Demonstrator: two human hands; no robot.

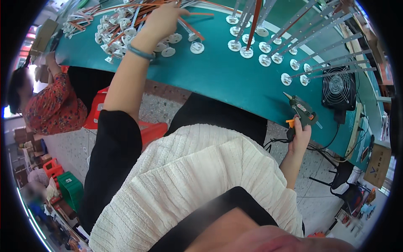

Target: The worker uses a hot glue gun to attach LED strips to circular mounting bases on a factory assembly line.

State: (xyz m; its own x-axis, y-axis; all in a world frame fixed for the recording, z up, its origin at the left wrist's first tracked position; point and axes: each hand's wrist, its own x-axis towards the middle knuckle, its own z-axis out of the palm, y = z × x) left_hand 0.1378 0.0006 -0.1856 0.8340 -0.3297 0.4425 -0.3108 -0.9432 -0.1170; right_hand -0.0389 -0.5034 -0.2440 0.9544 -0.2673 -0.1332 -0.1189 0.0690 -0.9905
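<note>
My left hand (163, 22) reaches over a heap of strips with round white bases (121, 31) at the far left of the table. Its thumb stands apart from the other fingers, right at some orange strips (201, 14); I see nothing clearly gripped. My right hand (300, 136) is wrapped round the handle of a dark green glue gun (303, 110) with an orange trigger, at the table's near right edge. The gun's nozzle points up and left. Beyond it, several strips stand upright on round white bases (286, 79), most grey, some reddish brown.
A black fan (337, 87) stands on the green table (226, 80), right of the glue gun. Cables (331, 140) hang by the right edge. On the left, a person in a red patterned top (56, 105) sits at the table. A green crate (70, 189) is behind.
</note>
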